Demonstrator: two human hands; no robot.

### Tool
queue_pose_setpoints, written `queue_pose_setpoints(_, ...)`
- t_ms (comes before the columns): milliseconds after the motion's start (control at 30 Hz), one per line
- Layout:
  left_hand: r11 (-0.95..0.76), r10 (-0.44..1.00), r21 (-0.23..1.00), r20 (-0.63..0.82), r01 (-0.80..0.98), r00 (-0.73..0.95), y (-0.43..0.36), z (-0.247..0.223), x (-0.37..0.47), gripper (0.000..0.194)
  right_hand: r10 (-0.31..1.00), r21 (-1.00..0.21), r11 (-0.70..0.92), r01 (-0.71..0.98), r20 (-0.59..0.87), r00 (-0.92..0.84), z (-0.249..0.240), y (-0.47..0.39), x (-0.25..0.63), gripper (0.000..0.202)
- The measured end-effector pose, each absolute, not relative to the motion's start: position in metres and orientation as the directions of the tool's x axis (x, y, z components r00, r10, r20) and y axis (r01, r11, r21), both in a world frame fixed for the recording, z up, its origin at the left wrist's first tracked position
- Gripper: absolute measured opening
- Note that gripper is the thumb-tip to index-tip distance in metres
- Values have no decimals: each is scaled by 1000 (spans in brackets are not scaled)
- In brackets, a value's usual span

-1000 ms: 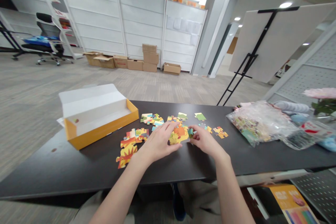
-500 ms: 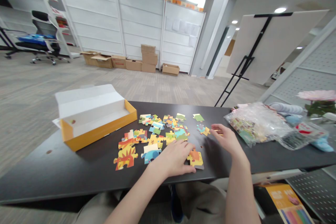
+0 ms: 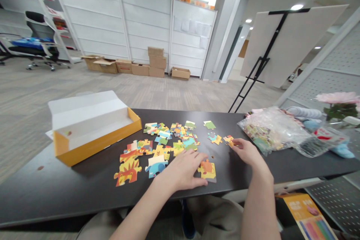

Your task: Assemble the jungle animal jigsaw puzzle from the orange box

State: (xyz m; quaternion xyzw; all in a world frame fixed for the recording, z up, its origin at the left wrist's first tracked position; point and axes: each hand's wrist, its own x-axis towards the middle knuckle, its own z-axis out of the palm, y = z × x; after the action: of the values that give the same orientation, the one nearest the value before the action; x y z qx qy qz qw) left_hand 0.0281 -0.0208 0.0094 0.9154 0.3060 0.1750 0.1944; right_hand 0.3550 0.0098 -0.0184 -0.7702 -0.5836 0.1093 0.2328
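Observation:
My left hand (image 3: 187, 169) lies palm down at the table's near side, thumb apart from its loosely bent fingers. Beside its fingertips is an orange-and-yellow puzzle piece (image 3: 207, 170), partly covered by the hand. Farther right, my right hand (image 3: 247, 152) pinches a small yellow-orange puzzle piece (image 3: 228, 140) at its right edge. Just left of that lies a white-blue-yellow puzzle piece (image 3: 215, 138), with a gap between the two. Several joined and loose pieces spread leftward, among them a blue elephant piece (image 3: 156, 166) and a yellow-and-red lion piece (image 3: 128, 171).
An open yellow box (image 3: 98, 142) with a white inside stands on the black table (image 3: 84, 191) at left. Plastic bags (image 3: 277, 129) of goods lie at right, near a pink flower (image 3: 337, 98). A green piece (image 3: 209, 124) lies toward the far edge.
My right hand has come down lower and now pinches a puzzle piece that shows more fully. My left hand stays in nearly the same place. The whole view has shifted slightly.

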Motion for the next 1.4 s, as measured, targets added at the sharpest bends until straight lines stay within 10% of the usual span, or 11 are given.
queue_pose_setpoints(733,-770,630,327,250,548,735,-31,6,38,56,845,-248,-441,862,209,493,-19,19,344,49)
queue_pose_setpoints(1033,-632,775,361,288,686,562,7,21,-20,32,901,-498,40,866,393,184,-1,25,283,34)
queue_pose_setpoints(1400,-376,926,293,162,879,342,20,25,-69,23,929,-493,329,805,320,-184,3,31,203,19)
